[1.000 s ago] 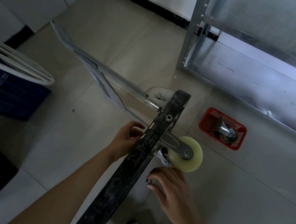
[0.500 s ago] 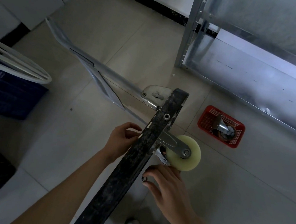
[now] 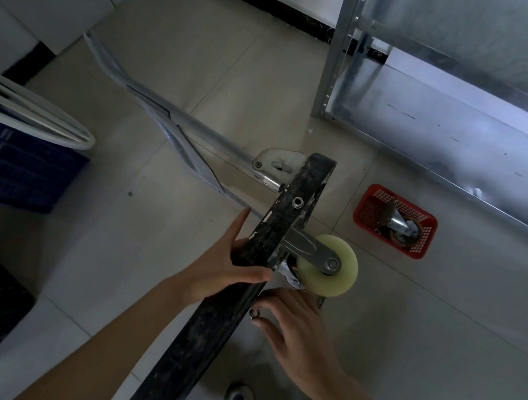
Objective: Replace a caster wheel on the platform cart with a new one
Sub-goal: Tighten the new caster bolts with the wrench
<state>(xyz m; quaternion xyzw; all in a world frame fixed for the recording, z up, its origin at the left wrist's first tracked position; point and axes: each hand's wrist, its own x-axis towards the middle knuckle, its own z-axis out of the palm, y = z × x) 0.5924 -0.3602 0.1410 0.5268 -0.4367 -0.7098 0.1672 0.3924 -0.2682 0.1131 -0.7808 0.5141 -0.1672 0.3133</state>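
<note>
The platform cart (image 3: pixel 237 294) is standing tipped up on its edge on the tiled floor (image 3: pixel 435 321), running from the near centre up toward the middle of the view, so that its underside is facing right and the wheel mounts are within reach. Its folded metal handle (image 3: pixel 180 122) is lying out across the floor to the far left, which is probably helping to brace the cart in this position. A metal shelving unit (image 3: pixel 449 119) is filling the far right, and a dark blue crate (image 3: pixel 18 164) is sitting at the left edge.

Near the shelf, right of the cart, a small red basket (image 3: pixel 367 207) is holding a darker caster (image 3: pixel 401 228); judging by its place off to one side, it is likely the removed one, though that cannot be confirmed. A pale yellowish caster wheel (image 3: pixel 337 275) in its metal fork is sticking out from the cart's underside, so the new wheel appears to be mounted or being fastened.

The left hand (image 3: pixel 220 268) is gripping the cart's edge, thumb wrapped over the top and fingers spread behind, seemingly steadying the deck. The right hand (image 3: pixel 297 330) is sitting just below the wheel against the underside, its fingers loosely curled and pinching a small nut (image 3: pixel 254 313), apparently ready for the caster's mounting plate. One bolt end with a nut (image 3: pixel 297 202) is already showing through the cart's edge, farther up.
</note>
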